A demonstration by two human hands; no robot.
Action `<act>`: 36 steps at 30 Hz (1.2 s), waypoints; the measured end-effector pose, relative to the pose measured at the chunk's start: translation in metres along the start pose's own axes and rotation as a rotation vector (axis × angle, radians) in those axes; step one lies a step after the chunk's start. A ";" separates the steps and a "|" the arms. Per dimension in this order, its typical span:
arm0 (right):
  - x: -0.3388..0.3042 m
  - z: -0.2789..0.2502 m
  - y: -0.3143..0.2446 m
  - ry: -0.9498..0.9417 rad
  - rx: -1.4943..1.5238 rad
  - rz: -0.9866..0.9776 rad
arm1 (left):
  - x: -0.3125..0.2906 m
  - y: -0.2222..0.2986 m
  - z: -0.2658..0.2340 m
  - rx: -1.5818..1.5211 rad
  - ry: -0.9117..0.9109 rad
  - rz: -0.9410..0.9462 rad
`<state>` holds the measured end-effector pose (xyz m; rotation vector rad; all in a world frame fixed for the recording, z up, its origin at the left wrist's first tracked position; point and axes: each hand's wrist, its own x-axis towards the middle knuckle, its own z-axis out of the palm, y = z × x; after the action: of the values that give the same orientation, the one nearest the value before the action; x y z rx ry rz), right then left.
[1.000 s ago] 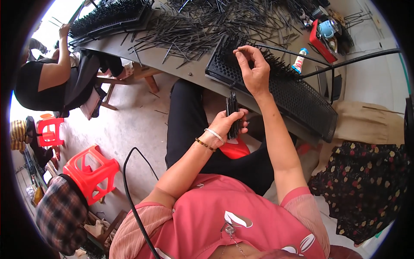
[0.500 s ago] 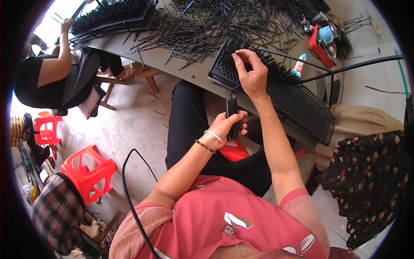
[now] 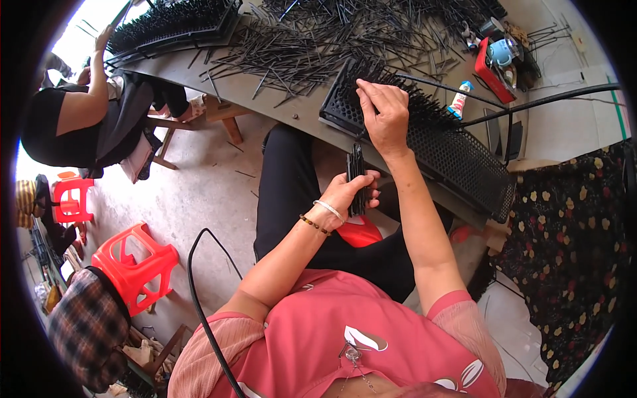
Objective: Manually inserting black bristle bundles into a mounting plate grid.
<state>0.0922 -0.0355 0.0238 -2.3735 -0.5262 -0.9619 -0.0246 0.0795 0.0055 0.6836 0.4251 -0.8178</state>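
My left hand is closed round a bundle of thin black strips, held upright above my lap at the table's near edge. Over the left part of a long black perforated rack, my right hand has its thumb and fingers drawn together in a pinch. Anything between those fingertips is too small or dark to make out. Many black strips stand up from the rack's holes behind that hand, while the rack's right end shows bare holes.
Loose black strips lie heaped across the table. Right of them are a tube and a red box. A co-worker sits at the left by another filled rack. A red stool stands on the floor.
My right hand's fingers have drawn closer together and tilted down over the rack. The left hand holds still with its bundle. At the right, the flowered cloth has swung up over the beige cloth.
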 end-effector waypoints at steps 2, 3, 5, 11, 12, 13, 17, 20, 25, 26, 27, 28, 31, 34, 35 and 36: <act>0.001 0.000 0.001 -0.010 0.019 -0.012 | 0.000 -0.001 0.001 0.003 0.006 -0.001; 0.002 -0.001 0.000 -0.021 0.039 -0.023 | 0.000 -0.001 0.000 0.001 0.002 -0.003; 0.003 -0.001 -0.002 -0.035 0.030 -0.033 | 0.000 -0.002 0.001 -0.001 -0.004 -0.005; 0.003 -0.002 -0.002 -0.038 -0.016 -0.011 | -0.001 -0.002 0.001 0.001 -0.010 0.005; 0.004 -0.002 -0.003 -0.040 -0.024 -0.002 | -0.001 -0.001 0.001 0.003 -0.010 0.007; 0.005 -0.003 -0.003 -0.041 -0.025 -0.002 | -0.001 -0.001 0.001 0.005 -0.010 0.008; 0.009 -0.003 -0.006 -0.096 0.003 -0.079 | -0.001 -0.002 0.000 -0.001 -0.013 0.009; 0.010 -0.003 -0.006 -0.111 0.010 -0.076 | -0.002 -0.002 0.003 0.009 -0.001 -0.005; 0.010 -0.004 -0.007 -0.128 -0.019 -0.096 | 0.001 -0.004 0.000 0.002 0.001 0.003; 0.009 -0.003 -0.006 -0.148 -0.014 -0.103 | 0.001 -0.005 0.000 0.002 0.001 0.003; 0.009 -0.002 -0.006 -0.168 -0.008 -0.110 | 0.001 -0.005 0.000 0.004 0.006 -0.001; 0.009 -0.002 -0.005 -0.168 -0.008 -0.110 | 0.001 -0.005 0.000 0.005 0.010 -0.004; 0.008 -0.003 -0.006 -0.174 -0.006 -0.114 | 0.002 -0.005 -0.001 0.009 -0.002 0.000; 0.005 -0.003 -0.004 -0.177 -0.009 -0.056 | 0.001 -0.005 0.000 0.009 0.008 -0.004; 0.004 -0.003 -0.003 -0.160 0.002 -0.055 | 0.001 -0.004 0.001 0.009 0.008 -0.005; 0.004 -0.003 -0.003 -0.144 0.013 -0.055 | 0.001 -0.004 0.000 0.018 0.003 -0.005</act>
<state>0.0913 -0.0341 0.0292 -2.4400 -0.6530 -0.8124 -0.0271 0.0771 0.0041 0.7003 0.4228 -0.8263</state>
